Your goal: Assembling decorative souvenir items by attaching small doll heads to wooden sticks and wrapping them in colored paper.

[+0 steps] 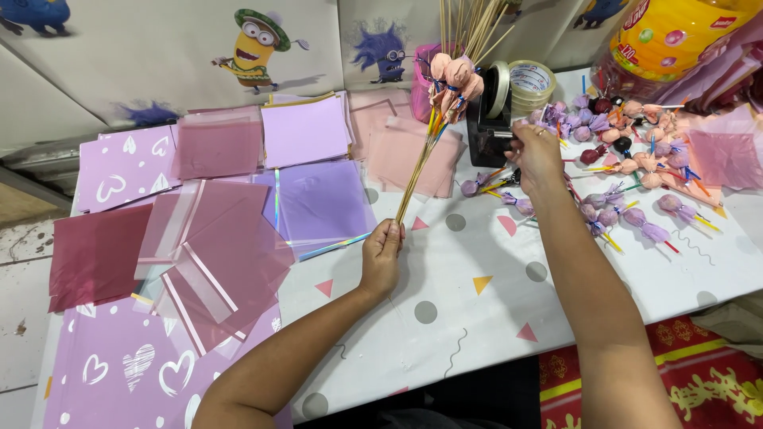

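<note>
Nearest sheet: a lilac sheet with white hearts [119,369] lies at the near left corner of the bench [445,318], well left of the tape dispenser [489,119].
Left hand: the left hand [381,258], below and left of the dispenser, has its fingers [391,232] closed round the lower ends of thin wooden sticks.
Bundle: the stick bundle [425,139] slants up from that hand; three or four peach-wrapped sweets top it, just left of the dispenser.
Right hand: the right hand [536,155] is just right of the dispenser, fingers pinched at its front edge; what they hold is too small to tell.
Tape: two rolls [528,83] sit on the dispenser.
Wrapped sweets: roughly thirty wrapped sweets on sticks [628,159] are scattered right of the dispenser; an exact count cannot be made.
Sheets: about a dozen overlapping pink, maroon and purple sheets [230,238] lie left of the dispenser.
Jar: one yellow jar [675,32] stands behind and right of it.
</note>
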